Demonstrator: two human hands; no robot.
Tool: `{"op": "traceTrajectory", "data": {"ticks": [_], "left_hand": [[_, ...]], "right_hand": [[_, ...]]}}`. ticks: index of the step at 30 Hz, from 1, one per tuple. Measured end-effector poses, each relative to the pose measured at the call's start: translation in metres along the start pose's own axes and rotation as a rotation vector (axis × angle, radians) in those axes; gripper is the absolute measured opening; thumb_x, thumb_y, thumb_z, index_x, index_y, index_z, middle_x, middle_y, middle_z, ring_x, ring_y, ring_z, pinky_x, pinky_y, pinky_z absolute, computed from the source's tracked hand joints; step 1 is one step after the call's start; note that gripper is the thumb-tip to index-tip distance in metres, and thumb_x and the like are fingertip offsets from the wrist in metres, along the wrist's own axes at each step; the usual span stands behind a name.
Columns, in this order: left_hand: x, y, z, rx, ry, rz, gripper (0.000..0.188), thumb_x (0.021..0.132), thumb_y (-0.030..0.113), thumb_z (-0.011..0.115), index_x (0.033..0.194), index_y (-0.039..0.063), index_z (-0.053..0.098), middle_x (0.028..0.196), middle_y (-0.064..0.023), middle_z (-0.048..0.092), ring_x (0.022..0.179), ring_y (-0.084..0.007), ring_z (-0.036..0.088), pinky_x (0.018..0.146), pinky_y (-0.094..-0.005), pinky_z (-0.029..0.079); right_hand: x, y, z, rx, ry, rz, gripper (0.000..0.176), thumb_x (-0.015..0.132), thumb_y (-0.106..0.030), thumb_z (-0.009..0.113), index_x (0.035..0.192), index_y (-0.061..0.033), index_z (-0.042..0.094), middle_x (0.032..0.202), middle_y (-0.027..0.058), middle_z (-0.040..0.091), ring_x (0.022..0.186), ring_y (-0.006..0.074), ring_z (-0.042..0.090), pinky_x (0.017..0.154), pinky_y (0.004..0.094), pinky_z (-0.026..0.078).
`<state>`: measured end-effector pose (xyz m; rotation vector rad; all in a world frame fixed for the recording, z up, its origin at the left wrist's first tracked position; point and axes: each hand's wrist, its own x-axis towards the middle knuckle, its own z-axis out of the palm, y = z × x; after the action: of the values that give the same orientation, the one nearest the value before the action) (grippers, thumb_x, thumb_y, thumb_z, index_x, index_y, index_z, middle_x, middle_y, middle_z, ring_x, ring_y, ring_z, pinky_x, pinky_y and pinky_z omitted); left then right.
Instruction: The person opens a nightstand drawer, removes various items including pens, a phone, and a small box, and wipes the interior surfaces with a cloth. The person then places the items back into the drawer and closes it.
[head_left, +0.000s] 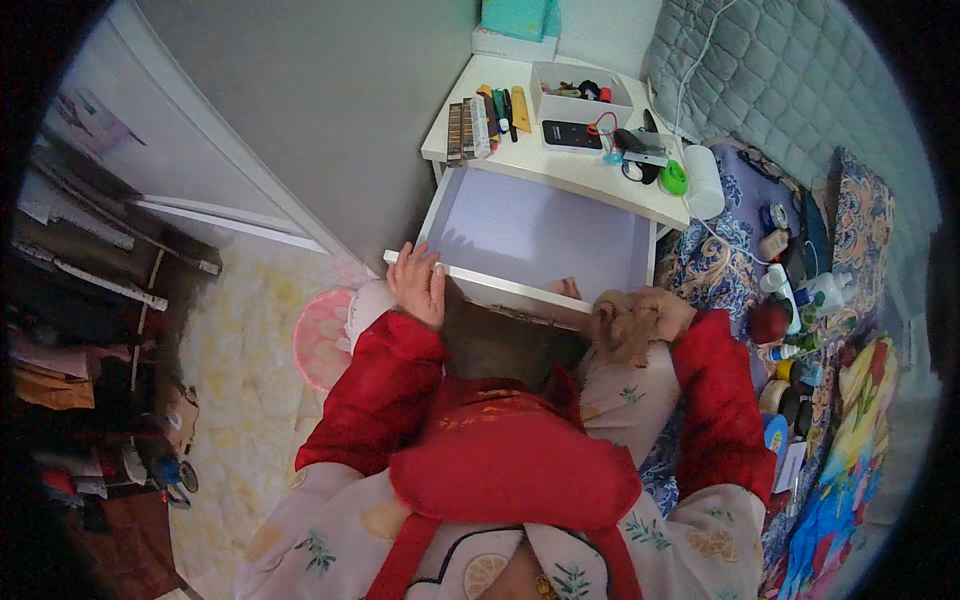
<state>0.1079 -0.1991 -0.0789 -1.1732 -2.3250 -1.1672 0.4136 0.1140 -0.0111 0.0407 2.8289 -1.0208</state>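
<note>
A pulled-out white drawer (517, 232) with a pale lilac inside juts from the white desk (592, 176) before me. On the left end of its front lies my left hand (416, 285), fingers apart, touching the edge. At the opposite front corner, my right hand (666, 313) is shut on a crumpled brown cloth (626, 328), which hangs over my knee. A small brownish patch shows just inside the drawer front near that cloth; what it is I cannot tell. Both forearms wear red sleeves (397, 367).
On the desk are several tubes (519, 109), small narrow boxes (469, 129), an open white box (581, 90) and a black device (571, 136). A bed (701, 262) with bottles and jars lies right. Left are a wall (315, 97), a clothes rack (112, 281) and a pink basin (322, 337).
</note>
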Motion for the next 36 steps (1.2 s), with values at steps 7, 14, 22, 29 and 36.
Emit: {"op": "traceTrajectory", "data": {"ticks": [7,14,22,29,36], "left_hand": [[-0.001,-0.001,0.002,-0.057,0.053,-0.025,0.032,0.094,0.026,0.044,0.114,0.006,0.058,0.13,-0.0124,0.051,0.128,-0.0343,0.037,0.105,-0.0499,0.021],[0.001,-0.002,-0.01,-0.167,0.164,-0.033,0.037,0.094,0.027,0.043,0.12,0.003,0.053,0.132,-0.0167,0.048,0.127,-0.0373,0.038,0.107,-0.0468,0.024],[0.005,0.0,-0.012,-0.259,0.217,-0.053,0.037,0.094,0.023,0.045,0.123,0.0,0.049,0.133,-0.0211,0.045,0.124,-0.0387,0.04,0.104,-0.0455,0.029],[0.001,0.005,-0.01,-0.178,0.091,-0.074,0.039,0.094,0.024,0.048,0.126,0.002,0.047,0.132,-0.0163,0.049,0.124,-0.0348,0.041,0.105,-0.0452,0.026],[0.003,0.009,-0.005,0.036,-0.046,-0.013,0.032,0.095,0.028,0.041,0.115,0.008,0.058,0.129,-0.0113,0.052,0.13,-0.032,0.037,0.107,-0.0484,0.02]], "right_hand": [[0.11,-0.069,0.027,-0.195,-0.035,-0.039,0.022,0.063,-0.018,0.071,0.082,-0.008,0.066,0.084,0.0148,0.056,0.084,0.0357,0.054,0.074,0.0427,0.046],[0.249,-0.159,0.07,-0.338,0.083,-0.269,0.023,0.078,-0.025,0.057,0.095,-0.0133,0.065,0.093,0.0084,0.063,0.094,0.0316,0.056,0.083,0.0424,0.045],[0.28,-0.147,0.096,-0.357,0.134,-0.251,0.016,0.075,-0.021,0.059,0.087,-0.0127,0.067,0.094,0.0087,0.06,0.091,0.0296,0.054,0.087,0.0409,0.042],[0.168,-0.112,0.046,-0.219,0.071,-0.13,0.011,0.072,-0.019,0.065,0.076,-0.0091,0.065,0.084,0.0095,0.057,0.084,0.0297,0.054,0.074,0.039,0.043],[0.027,-0.024,-0.001,0.331,-0.11,0.189,0.018,0.071,-0.018,0.07,0.085,-0.0081,0.064,0.091,0.013,0.059,0.09,0.035,0.055,0.075,0.0404,0.046]]}}
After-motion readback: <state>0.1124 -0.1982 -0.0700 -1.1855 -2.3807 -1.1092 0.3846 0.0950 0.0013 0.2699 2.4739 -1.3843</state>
